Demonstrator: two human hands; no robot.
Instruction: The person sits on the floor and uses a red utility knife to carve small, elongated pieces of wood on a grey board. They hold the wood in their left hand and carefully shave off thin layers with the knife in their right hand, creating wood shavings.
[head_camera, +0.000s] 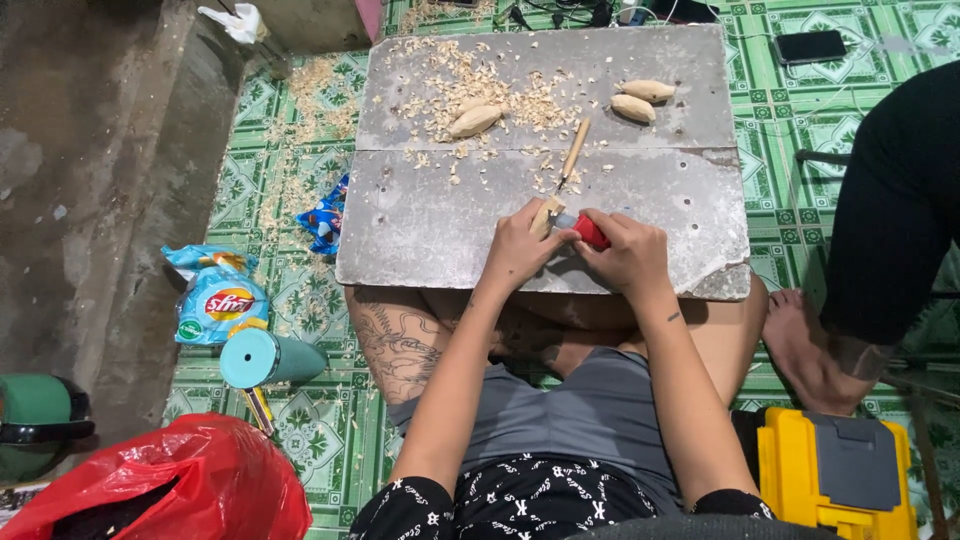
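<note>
The small wood piece (546, 216) sits at the board's (420, 215) near edge, long axis running near-to-far, pinched in the left hand (520, 248). The right hand (628, 252) wraps its fingers tightly around a red-handled knife (588, 229), blade pointing left onto the wood.

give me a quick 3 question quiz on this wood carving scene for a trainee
1. True or false: the right hand holds a red-handled knife.
2. How many carved wooden pieces lie loose on the grey board? A two, B three, C five
3. What does the left hand grip?

Key: 1 true. 2 B: one among the shavings, two more further right. 3 A small wood block.
</note>
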